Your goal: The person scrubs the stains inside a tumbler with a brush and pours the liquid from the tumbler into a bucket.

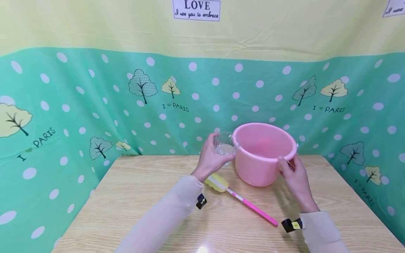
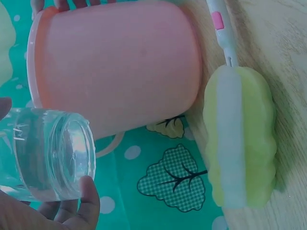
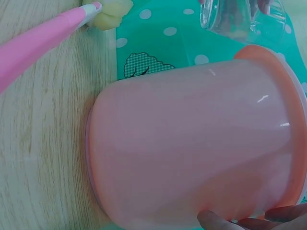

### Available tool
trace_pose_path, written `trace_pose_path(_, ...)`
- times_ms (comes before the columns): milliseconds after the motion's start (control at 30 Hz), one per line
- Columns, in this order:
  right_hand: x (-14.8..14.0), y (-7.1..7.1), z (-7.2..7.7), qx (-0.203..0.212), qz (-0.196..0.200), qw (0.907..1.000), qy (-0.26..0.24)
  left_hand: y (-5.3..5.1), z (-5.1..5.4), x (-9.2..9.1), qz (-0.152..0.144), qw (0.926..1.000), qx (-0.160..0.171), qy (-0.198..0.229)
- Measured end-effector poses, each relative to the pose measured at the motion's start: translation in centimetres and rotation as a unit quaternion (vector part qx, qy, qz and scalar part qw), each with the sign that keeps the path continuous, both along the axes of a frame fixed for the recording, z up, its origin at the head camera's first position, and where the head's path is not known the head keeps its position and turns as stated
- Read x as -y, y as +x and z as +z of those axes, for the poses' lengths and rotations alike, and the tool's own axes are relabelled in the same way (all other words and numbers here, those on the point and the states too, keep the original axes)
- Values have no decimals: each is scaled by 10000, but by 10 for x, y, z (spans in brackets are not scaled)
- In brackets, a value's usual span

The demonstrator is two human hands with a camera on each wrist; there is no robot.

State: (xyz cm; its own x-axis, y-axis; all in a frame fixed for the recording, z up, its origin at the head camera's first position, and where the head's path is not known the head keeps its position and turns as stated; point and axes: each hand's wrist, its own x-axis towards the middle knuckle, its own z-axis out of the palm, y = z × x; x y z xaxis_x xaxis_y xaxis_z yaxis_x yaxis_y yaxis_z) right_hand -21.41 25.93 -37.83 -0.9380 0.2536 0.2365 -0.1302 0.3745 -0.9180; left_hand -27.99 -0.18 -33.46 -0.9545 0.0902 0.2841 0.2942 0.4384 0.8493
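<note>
A clear glass (image 1: 225, 148) is held in my left hand (image 1: 210, 158), raised beside the left rim of a pink bucket (image 1: 254, 172). In the left wrist view the fingers wrap the glass (image 2: 53, 153), and its thick base faces the camera. The bucket stands upright on the table, and my right hand (image 1: 298, 181) grips its right side near the rim. Fingertips (image 3: 213, 221) press on the bucket wall in the right wrist view. On the table between the arms lies a sponge brush (image 1: 259, 211) with a yellow sponge head and a pink-and-white handle.
The wooden table (image 1: 142, 196) ends at a green and yellow printed curtain (image 1: 202, 84), which hangs behind it and along both sides. The bucket is close to the table's back edge.
</note>
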Motion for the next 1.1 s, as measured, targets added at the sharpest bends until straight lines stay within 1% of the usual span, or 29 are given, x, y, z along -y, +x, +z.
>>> trace_pose_path(300, 2, 0, 0, 2, 19, 10000, -47, -5, 1, -1, 34, 10000, 58, 31)
trace_pose_path(500, 2, 1, 1, -3, 27, 10000, -34, -6, 4, 0, -1, 10000, -16, -65)
trace_pose_path(833, 1, 2, 1, 21, 14, 10000, -66, -9, 7, -2, 112, 9997, -56, -230)
trace_pose_path(967, 1, 2, 0, 4, 6, 10000, -72, -11, 9, -3, 139, 9996, -72, -243)
trace_pose_path(1100, 1, 1, -1, -1, -2, 10000, -69, -12, 10, -3, 165, 9995, -166, -211)
